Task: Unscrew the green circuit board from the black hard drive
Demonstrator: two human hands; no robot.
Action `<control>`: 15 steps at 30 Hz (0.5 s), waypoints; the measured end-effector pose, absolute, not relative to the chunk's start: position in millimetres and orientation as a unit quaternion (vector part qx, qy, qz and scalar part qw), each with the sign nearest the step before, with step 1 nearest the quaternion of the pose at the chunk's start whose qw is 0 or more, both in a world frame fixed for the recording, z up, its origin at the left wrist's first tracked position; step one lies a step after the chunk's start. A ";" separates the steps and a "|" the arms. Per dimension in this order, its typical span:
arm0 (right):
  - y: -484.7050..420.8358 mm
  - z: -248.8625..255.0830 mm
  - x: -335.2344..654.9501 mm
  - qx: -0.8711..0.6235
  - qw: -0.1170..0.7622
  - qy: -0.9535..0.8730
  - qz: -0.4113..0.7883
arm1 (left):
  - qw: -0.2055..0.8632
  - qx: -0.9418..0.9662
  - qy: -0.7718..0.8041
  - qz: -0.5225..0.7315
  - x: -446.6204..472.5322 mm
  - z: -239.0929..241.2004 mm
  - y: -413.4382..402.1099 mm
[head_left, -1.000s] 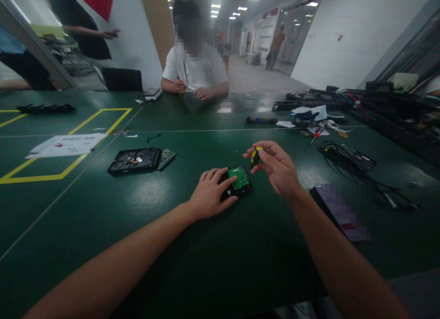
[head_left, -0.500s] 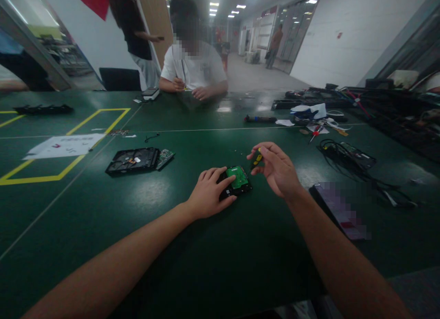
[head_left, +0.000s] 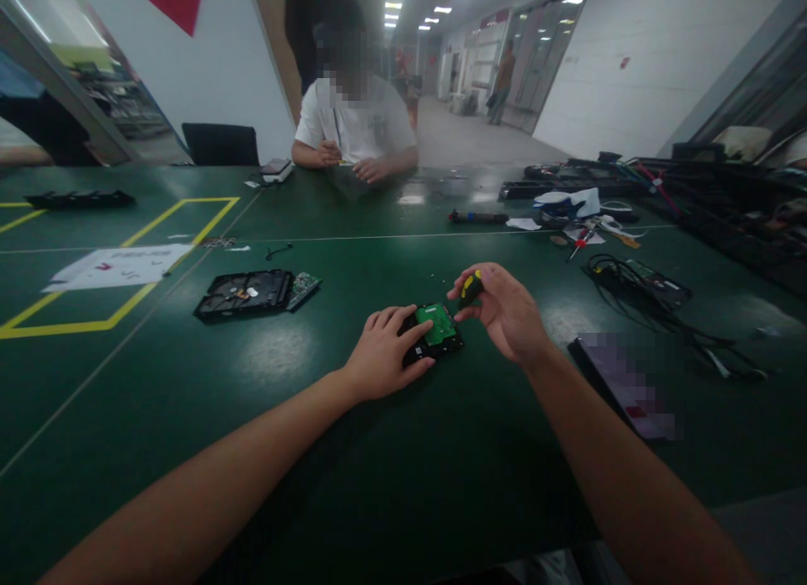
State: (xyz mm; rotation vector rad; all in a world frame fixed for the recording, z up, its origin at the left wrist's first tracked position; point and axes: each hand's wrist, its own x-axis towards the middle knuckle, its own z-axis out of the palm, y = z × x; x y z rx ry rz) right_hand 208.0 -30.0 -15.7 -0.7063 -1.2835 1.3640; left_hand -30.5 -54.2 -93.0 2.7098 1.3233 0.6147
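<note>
A small hard drive (head_left: pixel 441 331) with a green circuit board on top lies on the green table (head_left: pixel 403 450). My left hand (head_left: pixel 384 354) presses down on its left side, fingers curled over the edge and the index finger on the board. My right hand (head_left: pixel 504 312) is just right of the drive and pinches a black and yellow screwdriver (head_left: pixel 470 287) by its handle, with the tip pointing down toward the board's far right corner.
A second opened drive (head_left: pixel 249 292) lies to the left, beside a yellow taped rectangle (head_left: pixel 126 299) and a sheet of paper (head_left: pixel 119 266). A phone (head_left: pixel 624 383) lies right of my arm, with cables (head_left: pixel 643 287) and tools beyond it. A seated person (head_left: pixel 356 127) works across the table.
My right hand has turned the screwdriver handle between its fingers and shifted slightly. My left hand has stayed on the drive. A standing person behind the seated one has walked right.
</note>
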 end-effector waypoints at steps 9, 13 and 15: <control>-30.5 -8.9 214.7 -0.355 0.502 -0.597 0.515 | 0.031 0.879 0.431 0.199 -30.1 -91.4 -54.8; -30.8 -2.0 220.7 -0.393 0.490 -0.652 0.424 | 0.032 0.882 0.429 0.194 -30.2 -89.3 -55.5; -32.8 1.5 221.3 -0.410 0.473 -0.643 0.442 | 0.030 0.882 0.429 0.193 -30.2 -90.0 -55.1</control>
